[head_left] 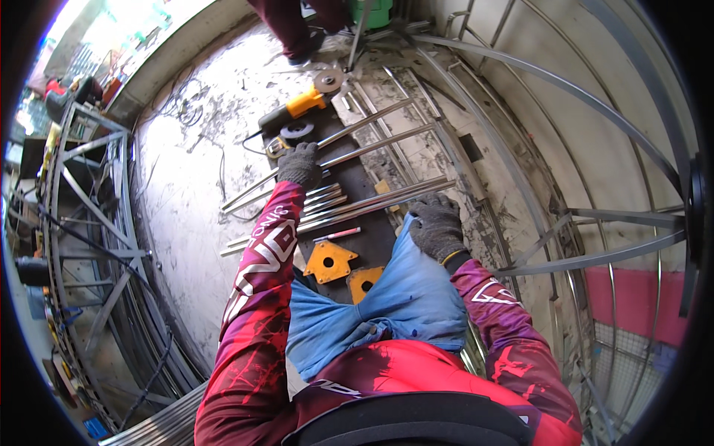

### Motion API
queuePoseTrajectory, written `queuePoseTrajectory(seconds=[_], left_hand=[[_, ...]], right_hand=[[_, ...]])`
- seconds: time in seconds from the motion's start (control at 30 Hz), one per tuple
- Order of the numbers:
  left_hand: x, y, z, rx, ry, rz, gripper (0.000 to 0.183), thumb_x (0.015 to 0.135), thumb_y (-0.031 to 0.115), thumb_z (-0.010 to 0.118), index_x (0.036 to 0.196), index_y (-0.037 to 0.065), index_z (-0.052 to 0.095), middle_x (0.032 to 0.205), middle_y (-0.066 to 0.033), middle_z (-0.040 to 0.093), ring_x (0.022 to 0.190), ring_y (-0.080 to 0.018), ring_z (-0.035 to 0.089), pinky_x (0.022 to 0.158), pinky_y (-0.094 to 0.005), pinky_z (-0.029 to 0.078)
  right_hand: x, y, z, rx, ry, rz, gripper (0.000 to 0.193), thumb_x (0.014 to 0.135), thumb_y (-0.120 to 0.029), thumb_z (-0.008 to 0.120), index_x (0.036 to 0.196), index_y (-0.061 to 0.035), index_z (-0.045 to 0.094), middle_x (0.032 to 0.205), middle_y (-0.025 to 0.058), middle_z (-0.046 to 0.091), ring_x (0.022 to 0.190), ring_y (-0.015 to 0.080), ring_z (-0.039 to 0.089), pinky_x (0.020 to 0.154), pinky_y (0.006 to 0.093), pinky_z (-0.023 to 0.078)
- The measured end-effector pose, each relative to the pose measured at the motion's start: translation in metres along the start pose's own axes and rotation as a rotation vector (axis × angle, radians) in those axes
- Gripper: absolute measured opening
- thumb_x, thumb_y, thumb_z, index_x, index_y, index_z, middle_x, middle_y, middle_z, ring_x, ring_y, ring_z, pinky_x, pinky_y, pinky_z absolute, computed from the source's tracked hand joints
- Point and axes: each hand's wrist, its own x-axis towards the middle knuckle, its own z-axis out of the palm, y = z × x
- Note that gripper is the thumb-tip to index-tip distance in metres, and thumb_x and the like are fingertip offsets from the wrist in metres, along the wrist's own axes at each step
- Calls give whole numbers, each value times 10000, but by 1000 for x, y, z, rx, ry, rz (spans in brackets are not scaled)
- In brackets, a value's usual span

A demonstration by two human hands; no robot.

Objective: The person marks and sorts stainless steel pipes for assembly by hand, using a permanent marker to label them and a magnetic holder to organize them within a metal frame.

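My left hand (299,165), in a dark grey knit glove, is closed over a long shiny metal tube (364,124). A second tube (383,143) runs beneath the same hand; whether the fingers reach it is hidden. Beside those fingers lies a yellow and black tape measure (276,147). Just past it is a dark round disc (297,132). My right hand (437,225), gloved too, lies on my right knee in blue trousers, holding nothing. More polished tubes (349,212) and several short pieces (321,199) rest across a dark board between my hands.
A yellow angle grinder (301,104) lies at the board's far end. Two orange magnetic welding squares (329,262) (364,281) and a marker (338,235) are near my knees. Curved metal frames (595,104) stand on the right, a rack (97,193) on the left. Another person's legs (290,26) are ahead.
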Motion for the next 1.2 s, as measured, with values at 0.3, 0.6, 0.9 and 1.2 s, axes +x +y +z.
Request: queuePoseTrajectory(seconds=[0.3,0.6,0.9,1.2], left_hand=[[47,59,5,40,-60,42,708,773,368,743,1411,210,479,1371,-125,527,1249,-364,524,956,-547,437],[71,70,18,48,-45,4,493,805,267,681,1284,221,572,1305,-117,564,1215,-338,558,921,-532,453],[71,84,18,102,-14,89,295,934,323,583,1156,145,658,1191,-157,646,1113,-368,623,887,-510,496],[75,83,-28,60,38,94,257,717,177,682,952,118,766,985,-170,727,922,-366,707,785,-463,575]], right_hand=[[6,7,3,50,30,45,254,731,-249,673,971,-164,684,1115,71,611,1121,296,534,1003,445,387],[16,11,0,113,58,49,243,737,-248,678,960,-152,689,1094,71,612,1120,290,536,998,442,396],[12,12,2,123,105,56,231,754,-261,665,958,-158,700,1080,83,616,1105,298,544,976,443,411],[13,10,0,183,86,59,230,762,-252,658,961,-147,701,1049,93,651,1094,299,561,976,470,411]])
